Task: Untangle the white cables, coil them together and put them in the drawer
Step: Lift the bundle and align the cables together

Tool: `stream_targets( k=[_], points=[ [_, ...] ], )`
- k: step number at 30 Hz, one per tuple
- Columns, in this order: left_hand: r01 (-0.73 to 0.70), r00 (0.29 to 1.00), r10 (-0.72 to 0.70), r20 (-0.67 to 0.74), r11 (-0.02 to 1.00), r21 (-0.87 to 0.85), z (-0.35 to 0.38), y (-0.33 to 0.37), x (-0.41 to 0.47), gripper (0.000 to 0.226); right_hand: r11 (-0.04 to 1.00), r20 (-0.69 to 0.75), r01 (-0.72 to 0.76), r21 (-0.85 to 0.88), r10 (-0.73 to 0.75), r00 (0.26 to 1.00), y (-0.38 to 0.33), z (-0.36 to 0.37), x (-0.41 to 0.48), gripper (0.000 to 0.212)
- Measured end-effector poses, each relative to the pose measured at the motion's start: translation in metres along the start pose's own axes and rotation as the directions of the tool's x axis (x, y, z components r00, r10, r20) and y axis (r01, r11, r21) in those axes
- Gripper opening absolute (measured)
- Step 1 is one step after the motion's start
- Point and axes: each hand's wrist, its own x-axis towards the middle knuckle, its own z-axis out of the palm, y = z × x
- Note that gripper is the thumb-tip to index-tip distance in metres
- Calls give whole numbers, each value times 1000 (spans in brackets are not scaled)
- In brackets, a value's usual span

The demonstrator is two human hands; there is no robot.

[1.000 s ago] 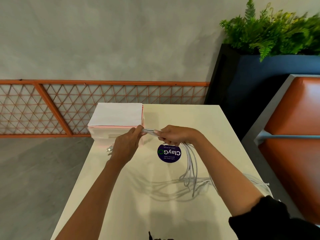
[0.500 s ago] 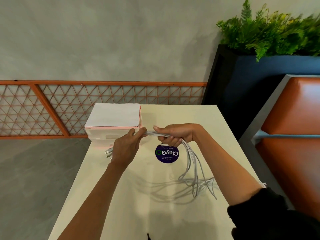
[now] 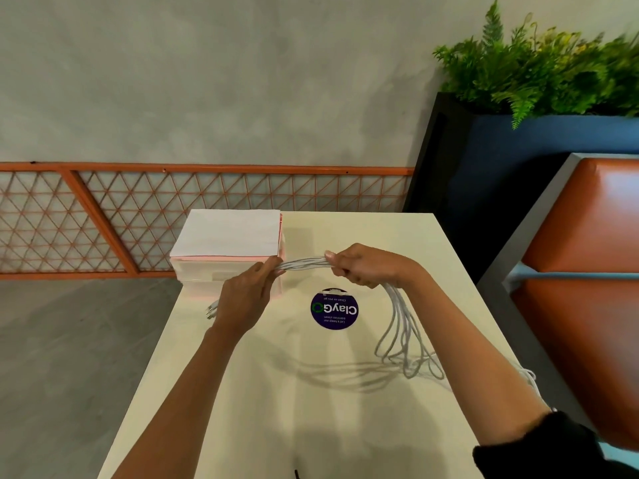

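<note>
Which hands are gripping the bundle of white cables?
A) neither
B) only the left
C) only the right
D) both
D: the white cables stretch between the left hand and the right hand, and each hand grips the bundle above the table.

A cream table bears a white-and-pink drawer box at its far left corner, a round purple ClayGo sticker mid-table, and loops of white cables at the right.
</note>
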Motion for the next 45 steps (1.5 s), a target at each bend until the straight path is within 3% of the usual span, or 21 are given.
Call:
stream_targets(
  k=[3, 6, 9, 12, 15, 17, 21, 25, 29, 32, 35, 37, 41, 45],
  points=[
    [24, 999, -27, -31, 995, -101, 3, 8, -7, 37, 967, 176, -98, 233, 57, 983, -5, -10, 3, 46],
    [155, 987, -158, 12, 952, -262, 4, 23, -10, 25, 901, 279, -183, 393, 73, 957, -7, -19, 5, 45],
    [294, 955, -282, 91, 862, -412, 7, 34, -13, 30, 808, 366, -281, 518, 88, 926, -6, -24, 8, 43],
    [376, 925, -316, 211, 689, -619, 9, 41, -16, 30, 732, 412, -334, 593, 80, 908, -4, -28, 9, 43],
    [428, 901, -256, 349, 414, -803, 8, 46, -15, 28, 722, 369, -305, 622, 75, 927, -4, -32, 9, 44],
    [500, 865, -214, 453, 317, -806, 3, 45, -12, 30, 754, 339, -279, 595, 80, 937, -6, -36, 10, 42],
    [597, 791, -65, 608, 297, -745, -1, 38, -12, 33, 836, 314, -259, 484, 111, 943, -9, -43, 11, 43],
    [659, 729, 42, 684, 229, -717, -11, 30, -6, 58, 895, 283, -206, 395, 95, 954, -13, -48, 8, 44],
    [728, 660, 160, 734, 104, -678, -23, 26, 6, 60, 924, 274, -178, 339, 84, 958, -16, -52, 6, 44],
    [753, 655, 103, 749, 1, -659, -27, 32, 12, 45, 926, 258, -166, 340, 78, 963, -17, -55, 6, 45],
    [781, 604, 46, 796, -234, -579, -26, 40, 15, 54, 909, 251, -158, 385, 62, 966, -17, -55, 7, 45],
    [787, 581, 47, 812, -286, -547, -25, 46, 14, 55, 871, 270, -172, 460, 48, 962, -16, -54, 7, 46],
    [729, 662, 87, 745, -305, -613, -28, 55, 15, 48, 723, 326, -233, 650, 11, 945, -10, -53, 6, 47],
    [607, 755, 30, 655, -411, -680, -37, 63, 27, 46, 599, 368, -253, 760, -76, 927, -1, -48, 4, 47]
  ],
)
